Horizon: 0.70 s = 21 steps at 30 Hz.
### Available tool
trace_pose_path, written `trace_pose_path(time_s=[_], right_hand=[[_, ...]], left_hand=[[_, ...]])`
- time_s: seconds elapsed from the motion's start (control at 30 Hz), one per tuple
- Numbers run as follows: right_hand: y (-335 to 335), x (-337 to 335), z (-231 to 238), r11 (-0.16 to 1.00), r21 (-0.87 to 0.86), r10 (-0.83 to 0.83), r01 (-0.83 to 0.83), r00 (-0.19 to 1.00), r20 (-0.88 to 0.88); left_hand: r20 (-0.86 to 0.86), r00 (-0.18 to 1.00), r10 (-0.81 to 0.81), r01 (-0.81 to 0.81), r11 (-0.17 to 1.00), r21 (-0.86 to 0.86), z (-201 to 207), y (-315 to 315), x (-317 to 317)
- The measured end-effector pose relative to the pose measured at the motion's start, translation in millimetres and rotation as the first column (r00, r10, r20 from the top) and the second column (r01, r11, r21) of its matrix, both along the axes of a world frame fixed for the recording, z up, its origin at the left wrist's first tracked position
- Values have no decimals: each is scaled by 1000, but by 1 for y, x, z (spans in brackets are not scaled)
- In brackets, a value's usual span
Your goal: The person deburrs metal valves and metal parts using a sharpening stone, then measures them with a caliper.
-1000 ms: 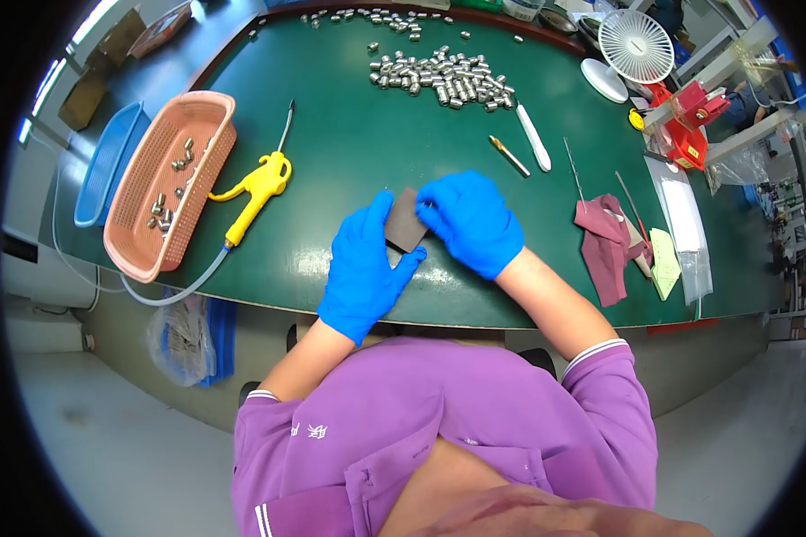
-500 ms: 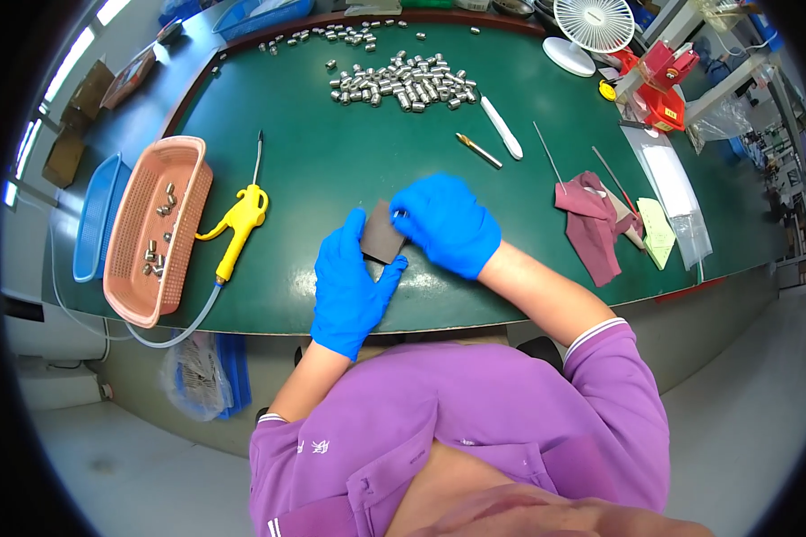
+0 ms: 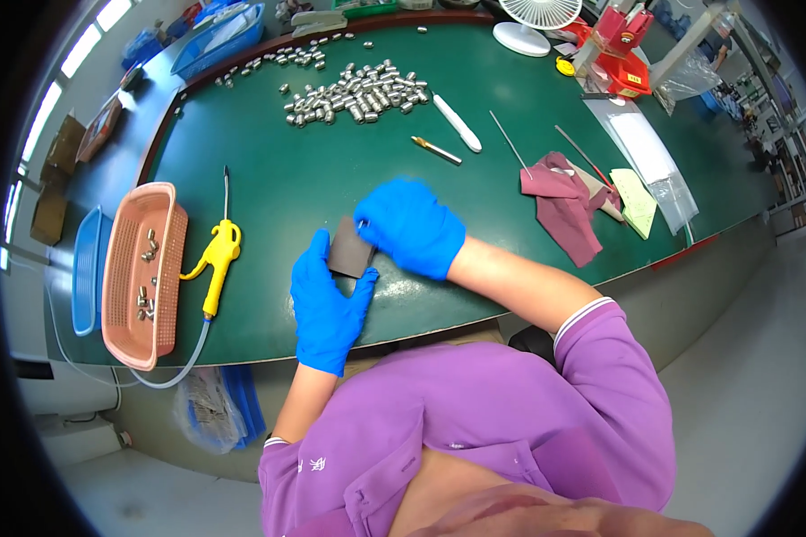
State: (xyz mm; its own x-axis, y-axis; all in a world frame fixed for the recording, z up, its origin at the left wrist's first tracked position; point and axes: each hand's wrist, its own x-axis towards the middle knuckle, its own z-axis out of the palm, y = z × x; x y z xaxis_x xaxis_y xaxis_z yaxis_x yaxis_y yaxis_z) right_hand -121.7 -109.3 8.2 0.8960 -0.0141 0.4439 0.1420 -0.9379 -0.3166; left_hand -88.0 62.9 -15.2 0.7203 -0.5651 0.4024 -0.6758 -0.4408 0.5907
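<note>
Head view: the only view — a green table top seen from above.
Left hand (image 3: 325,300): blue-gloved, fingers closed on the lower edge of a small dark brown square abrasive sheet (image 3: 350,248), near the table's near edge.
Right hand (image 3: 409,225): blue-gloved, curled over the sheet's upper right corner; whether it pinches a small part there, I cannot tell.
Handling: the sheet looks thin, light and bendable — probably best pinched at an edge.
Pink slotted plastic basket (image 3: 164,268): at the table's left edge, holding a few small metal cylinders (image 3: 145,295).
Blue plastic tray (image 3: 87,268): just left of the basket; contents unclear.
Loose pile of metal cylinders (image 3: 358,91): toward the far edge.
</note>
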Motion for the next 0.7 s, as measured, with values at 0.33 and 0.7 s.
trace_pose_path(time_s=[0.33,0.7], right_hand=[[24,-9,9,979,-81,163,-187,956,-242],[-1,7,-10,999,-38,20,-13,983,181]], left_hand=[[2,1000,-6,6,1000,19,-5,2,3],[44,999,-4,3,999,33,-1,-3,-1]])
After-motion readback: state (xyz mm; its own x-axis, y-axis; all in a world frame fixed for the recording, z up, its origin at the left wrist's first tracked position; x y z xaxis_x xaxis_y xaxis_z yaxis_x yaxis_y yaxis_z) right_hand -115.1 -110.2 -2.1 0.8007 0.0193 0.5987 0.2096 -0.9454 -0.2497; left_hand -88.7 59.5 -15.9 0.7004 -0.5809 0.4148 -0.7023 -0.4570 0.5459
